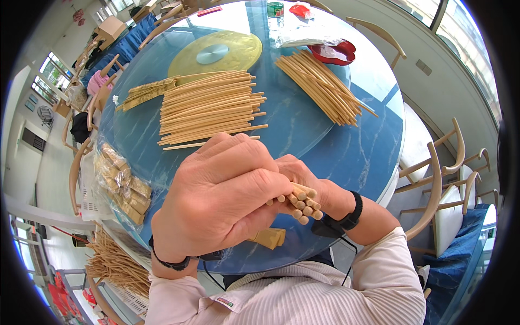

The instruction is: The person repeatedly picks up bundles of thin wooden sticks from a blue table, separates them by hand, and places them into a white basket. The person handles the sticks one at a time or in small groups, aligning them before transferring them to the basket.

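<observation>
Both my hands meet over the near part of the table around a bundle of round wooden sticks (307,211) that look like chopsticks, their ends facing me. My left hand (221,191) is closed in front, and two stick ends (281,198) show by its fingertips. Partly hidden behind it, my right hand (300,170) wraps around the bundle. Beneath my hands lie folded brown paper sleeves (271,238). Just beyond is a wide pile of sticks (211,107) laid side by side. Another slanted pile of sticks (319,87) rests farther right.
The round table (365,150) has a blue marbled top and a yellowish turntable disc (243,48). Brown paper packets (148,93) lie left of the pile. A plastic bag of packets (126,183) sits at the left edge. A red dish (345,53) stands at the back; loose sticks (118,260) fill a crate lower left.
</observation>
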The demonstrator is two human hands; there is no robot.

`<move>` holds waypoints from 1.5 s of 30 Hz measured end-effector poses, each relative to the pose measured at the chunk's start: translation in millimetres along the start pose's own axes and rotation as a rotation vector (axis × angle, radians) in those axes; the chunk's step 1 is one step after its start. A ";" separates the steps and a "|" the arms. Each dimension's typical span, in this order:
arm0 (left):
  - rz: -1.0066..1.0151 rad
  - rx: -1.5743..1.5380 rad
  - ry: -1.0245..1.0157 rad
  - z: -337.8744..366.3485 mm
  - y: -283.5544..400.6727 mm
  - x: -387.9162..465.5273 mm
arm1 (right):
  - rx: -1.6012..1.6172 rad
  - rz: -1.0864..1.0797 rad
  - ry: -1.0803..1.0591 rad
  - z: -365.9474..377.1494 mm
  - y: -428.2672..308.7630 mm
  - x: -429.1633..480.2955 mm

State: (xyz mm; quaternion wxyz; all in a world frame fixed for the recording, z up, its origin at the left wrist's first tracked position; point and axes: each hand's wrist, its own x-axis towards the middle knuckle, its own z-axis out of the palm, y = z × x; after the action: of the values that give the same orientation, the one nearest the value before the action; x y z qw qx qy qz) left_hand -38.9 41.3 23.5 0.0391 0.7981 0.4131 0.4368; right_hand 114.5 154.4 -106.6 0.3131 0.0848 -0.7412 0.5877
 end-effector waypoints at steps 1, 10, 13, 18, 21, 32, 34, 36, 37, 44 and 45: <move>0.004 -0.005 0.006 1.0 0.0 0.0 | -0.013 -0.012 -0.007 -0.9 0.5 0.2; 0.034 0.032 0.146 -0.8 1.7 -0.1 | 0.044 0.072 -0.038 -2.0 -1.8 0.1; 0.055 0.012 0.176 -9.0 4.3 -0.6 | 0.084 0.105 -0.035 2.7 -1.0 1.2; 0.080 -0.002 0.309 -22.7 14.9 3.9 | -0.081 0.207 -0.039 9.8 -9.9 2.5; 0.056 0.055 0.324 -53.1 27.8 16.3 | 0.009 0.276 0.017 11.4 -15.2 4.6; 0.116 0.152 0.746 -94.6 68.2 58.4 | 0.325 0.362 0.403 -2.5 -4.6 10.1; 0.201 0.254 0.707 -78.1 63.5 46.4 | 0.467 0.362 0.445 -11.5 5.9 11.7; 0.386 0.511 0.560 -63.8 61.2 39.2 | 0.710 0.427 0.492 -17.0 4.9 11.7; 0.476 0.639 0.485 -56.5 61.3 35.8 | 0.834 0.459 0.512 -20.8 4.1 10.8; 0.679 0.681 -0.176 22.2 23.1 -7.1 | 1.112 0.443 0.268 -27.0 -1.5 8.7; 0.680 0.680 -0.228 28.4 15.1 -15.5 | 1.126 0.445 0.275 -21.1 -10.5 12.1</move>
State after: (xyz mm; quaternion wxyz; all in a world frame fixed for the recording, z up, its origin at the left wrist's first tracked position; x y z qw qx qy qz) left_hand -13.1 29.2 2.1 -0.3236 0.8979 0.2415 0.1751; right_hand 117.8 173.7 -88.7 0.1832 0.0038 -0.2703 0.9452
